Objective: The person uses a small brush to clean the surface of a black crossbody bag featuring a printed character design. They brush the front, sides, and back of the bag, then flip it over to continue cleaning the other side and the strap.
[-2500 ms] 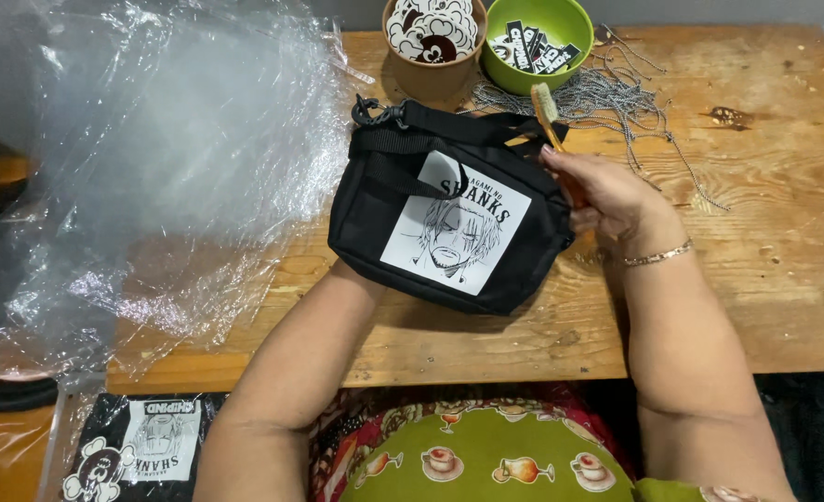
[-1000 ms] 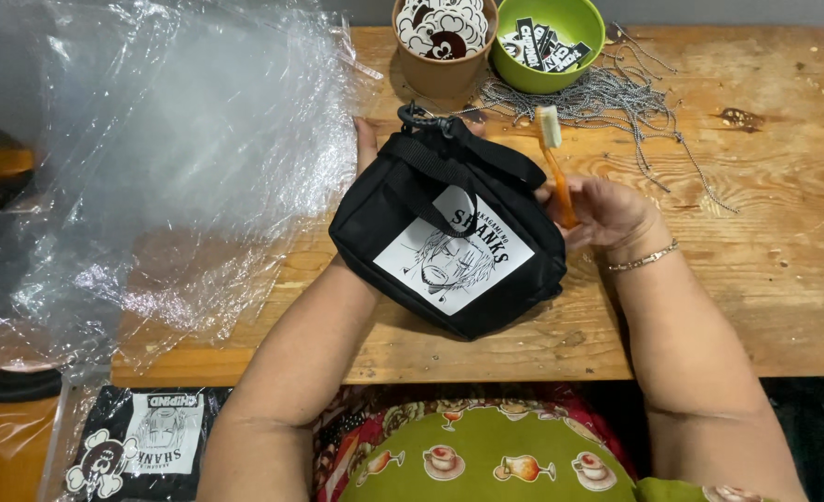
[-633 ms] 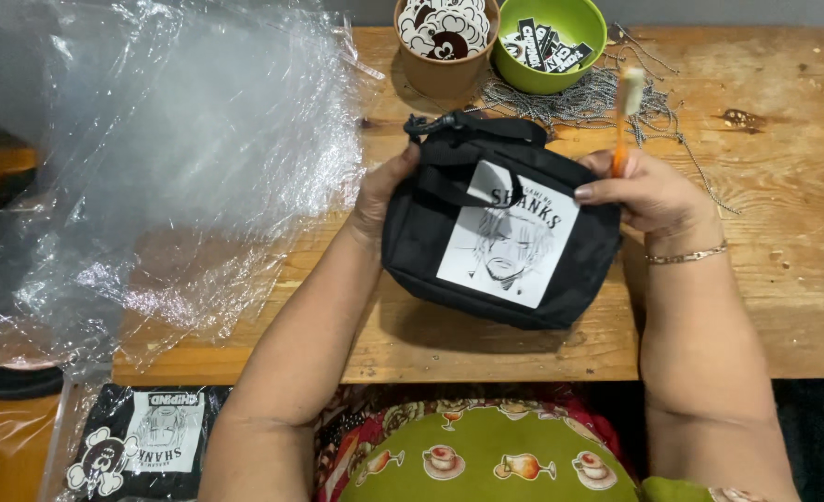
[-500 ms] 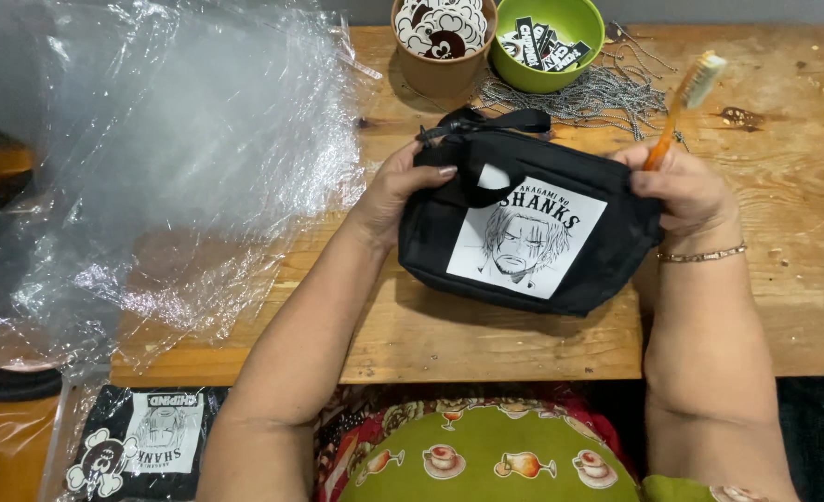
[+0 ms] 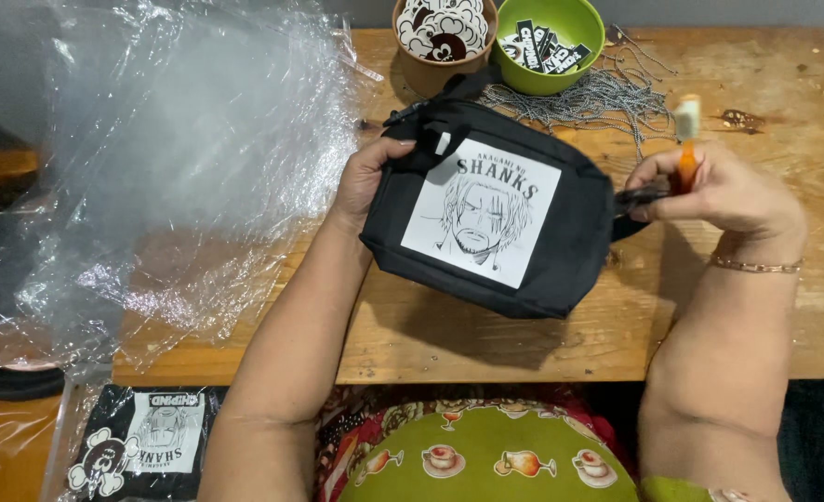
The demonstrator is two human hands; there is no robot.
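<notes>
Between both hands, a black pouch with a white printed patch hangs just above the wooden surface. Left hand grips its upper left edge. Right hand pinches an orange-handled brush and, apparently, the pouch's strap end. Beyond the hands lie ball chains and a green bowl; clear plastic wrap spreads left.

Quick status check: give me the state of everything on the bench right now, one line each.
Black pouch: held off the table, printed patch up.
Left hand: gripping the pouch's left end.
Right hand: holding an orange-handled brush upright.
Green bowl: holds labels.
Brown bowl: holds round patches.
Ball chains: piled loose.
</notes>
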